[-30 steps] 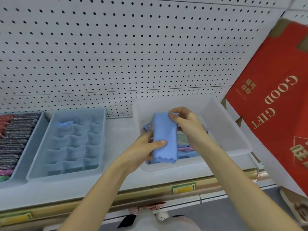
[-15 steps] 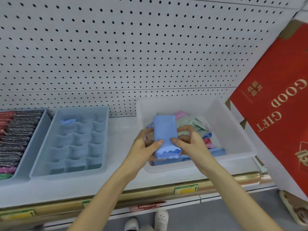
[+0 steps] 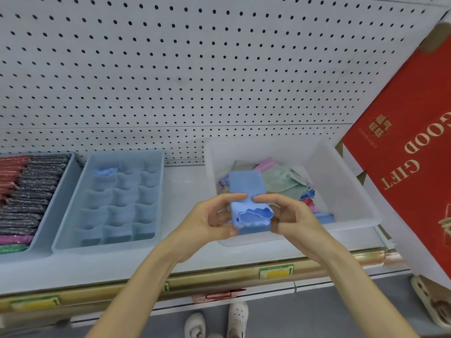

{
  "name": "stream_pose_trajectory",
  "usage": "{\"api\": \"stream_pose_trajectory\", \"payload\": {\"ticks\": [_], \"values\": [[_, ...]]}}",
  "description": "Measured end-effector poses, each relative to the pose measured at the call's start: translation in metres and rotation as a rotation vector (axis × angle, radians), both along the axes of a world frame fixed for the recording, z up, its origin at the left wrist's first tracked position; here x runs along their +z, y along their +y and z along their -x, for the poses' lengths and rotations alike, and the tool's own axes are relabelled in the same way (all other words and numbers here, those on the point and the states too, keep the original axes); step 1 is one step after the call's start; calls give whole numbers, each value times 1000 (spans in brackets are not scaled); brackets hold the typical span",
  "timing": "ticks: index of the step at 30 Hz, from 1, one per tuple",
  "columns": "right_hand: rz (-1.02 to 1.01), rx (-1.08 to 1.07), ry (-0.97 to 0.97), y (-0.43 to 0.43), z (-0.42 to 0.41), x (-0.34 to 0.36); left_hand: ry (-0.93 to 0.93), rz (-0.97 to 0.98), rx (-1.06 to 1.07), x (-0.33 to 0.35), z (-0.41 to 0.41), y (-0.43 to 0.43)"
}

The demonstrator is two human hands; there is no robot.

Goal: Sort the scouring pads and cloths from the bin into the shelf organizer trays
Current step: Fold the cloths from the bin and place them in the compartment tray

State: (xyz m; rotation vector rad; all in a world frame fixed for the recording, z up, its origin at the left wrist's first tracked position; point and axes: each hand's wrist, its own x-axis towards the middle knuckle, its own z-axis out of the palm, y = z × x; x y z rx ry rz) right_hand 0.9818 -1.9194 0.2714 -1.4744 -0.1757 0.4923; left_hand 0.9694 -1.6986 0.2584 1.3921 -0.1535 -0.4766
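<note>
A folded blue cloth (image 3: 246, 186) is held over the front of the clear plastic bin (image 3: 341, 181). My left hand (image 3: 210, 218) and my right hand (image 3: 290, 215) both grip its lower end, fingers curled round it so the end bends into a roll. More cloths, green (image 3: 283, 179), pink and blue, lie in the bin behind. Left of the bin stands the blue divided organizer tray (image 3: 156, 198), with one small blue cloth (image 3: 105, 171) in a back cell.
At the far left a second tray (image 3: 61, 191) holds rows of dark, red, pink and green scouring pads (image 3: 26, 196). A red gift box (image 3: 412, 154) leans at the right. Pegboard backs the shelf. Feet in white shoes (image 3: 219, 320) show below the shelf edge.
My right hand has slid from the cloth's top down to its lower end. Both hands now curl that end into a roll. The cloth sits slightly lower over the bin.
</note>
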Motion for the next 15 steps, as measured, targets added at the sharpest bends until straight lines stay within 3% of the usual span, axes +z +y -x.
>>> {"api": "stream_pose_trajectory", "payload": {"ticks": [4, 8, 15], "values": [[67, -167, -81, 10, 4, -3, -35, -121, 196, 4, 1, -15], [43, -346, -117, 22, 4, -9, -19, -100, 284, -1, 4, -26], [73, -406, -80, 30, 14, -23, -49, -172, 436, -10, 8, -41]]}}
